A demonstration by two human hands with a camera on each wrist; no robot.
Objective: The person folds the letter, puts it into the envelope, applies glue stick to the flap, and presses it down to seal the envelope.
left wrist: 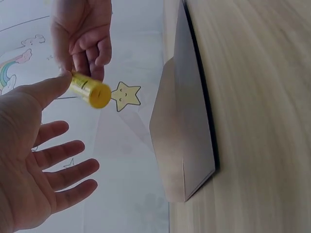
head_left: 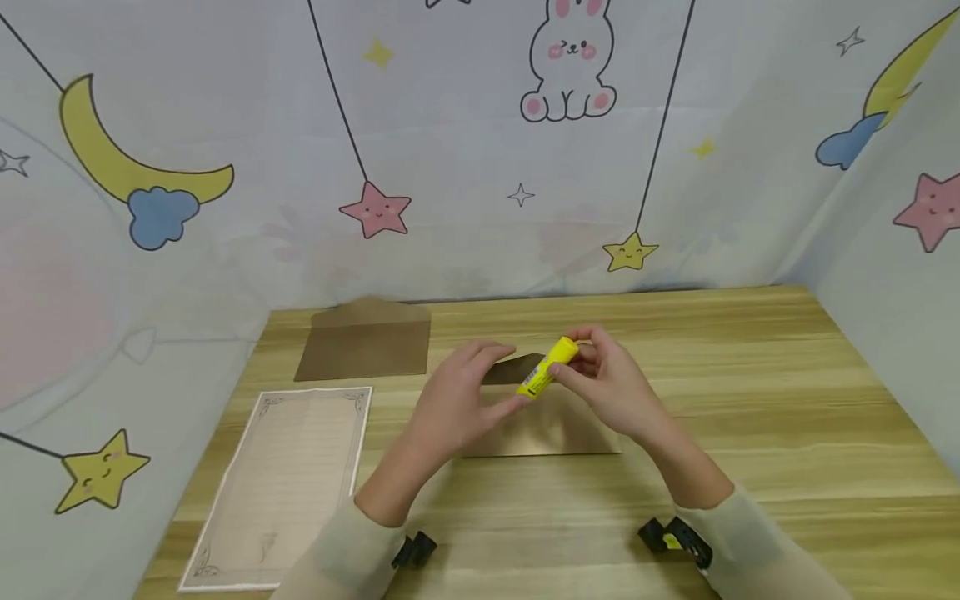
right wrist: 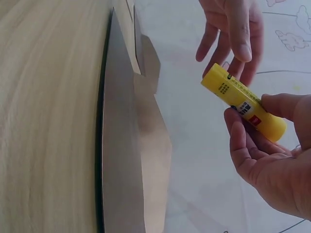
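Note:
A yellow glue stick (head_left: 549, 368) with printed labels is held at a slant above the table. My right hand (head_left: 621, 385) pinches it near its upper end between thumb and fingers, as the right wrist view also shows. At its lower end is my left hand (head_left: 459, 402), the thumb close by; whether it touches, I cannot tell. The fingers of this hand are spread in the left wrist view. Beneath both hands lies a brown envelope (head_left: 542, 433) with its flap (right wrist: 154, 145) raised on the far side. The hands cover part of the envelope.
Another brown envelope (head_left: 363, 350) lies at the table's back left, flap pointing away. In front of it is a lined letter sheet (head_left: 288, 483) with a decorated border. Printed cloth walls (head_left: 465, 150) close off the wooden table (head_left: 765, 400) at the back and sides.

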